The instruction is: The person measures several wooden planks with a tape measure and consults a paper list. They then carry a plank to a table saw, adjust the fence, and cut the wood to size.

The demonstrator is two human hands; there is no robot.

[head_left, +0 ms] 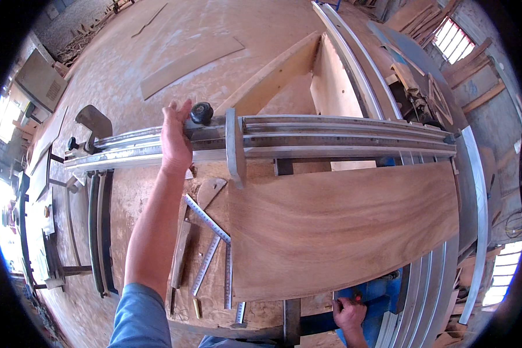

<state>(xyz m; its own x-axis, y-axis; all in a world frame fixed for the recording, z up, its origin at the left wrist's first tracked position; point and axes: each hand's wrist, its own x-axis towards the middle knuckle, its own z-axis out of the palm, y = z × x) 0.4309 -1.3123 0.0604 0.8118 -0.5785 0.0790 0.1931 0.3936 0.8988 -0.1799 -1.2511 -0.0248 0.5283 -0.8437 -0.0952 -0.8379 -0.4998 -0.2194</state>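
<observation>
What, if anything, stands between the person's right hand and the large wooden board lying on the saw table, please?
Nothing visible does. The right hand sits at the table's near edge on a blue part, just below the wooden board. The left hand rests on the metal fence rail.

Reddish-brown grained board [342, 226], black knob [202, 112]

a metal folding rule [214, 243] lies opened in a zigzag on the dusty bench, beside a narrow wooden strip [180, 253]. a small curved wood offcut [210, 189] rests just above the rule. a long curved plank [185, 65] lies farther back on the sawdust-covered surface. barred windows [453, 38] show at upper right.
</observation>
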